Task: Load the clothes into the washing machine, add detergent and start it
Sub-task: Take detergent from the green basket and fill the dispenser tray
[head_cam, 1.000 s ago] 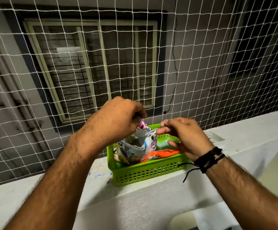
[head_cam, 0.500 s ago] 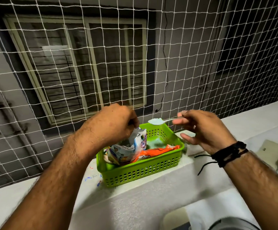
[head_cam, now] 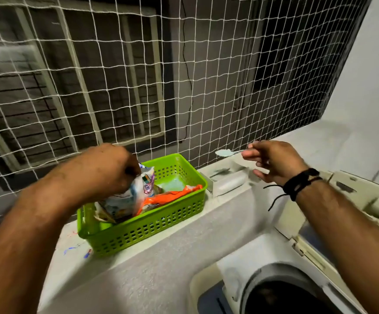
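Note:
A green plastic basket (head_cam: 152,225) stands on the white ledge. Inside it, my left hand (head_cam: 107,168) grips the top of a white and blue detergent packet (head_cam: 128,198), which leans beside an orange packet (head_cam: 172,196). My right hand (head_cam: 272,162) is raised to the right of the basket and pinches the handle of a small spoon (head_cam: 225,152) heaped with pale powder. The open drum of the washing machine (head_cam: 281,293) shows at the bottom right, dark inside.
A white rope net (head_cam: 138,87) closes the opening behind the ledge (head_cam: 161,268). A white soap holder (head_cam: 227,181) sits on the ledge right of the basket. The machine's raised lid (head_cam: 365,200) stands at the right edge.
My right hand has carried the filled spoon out of the packet and rightward, away from the basket. The view has dropped and the washing machine drum has come into sight.

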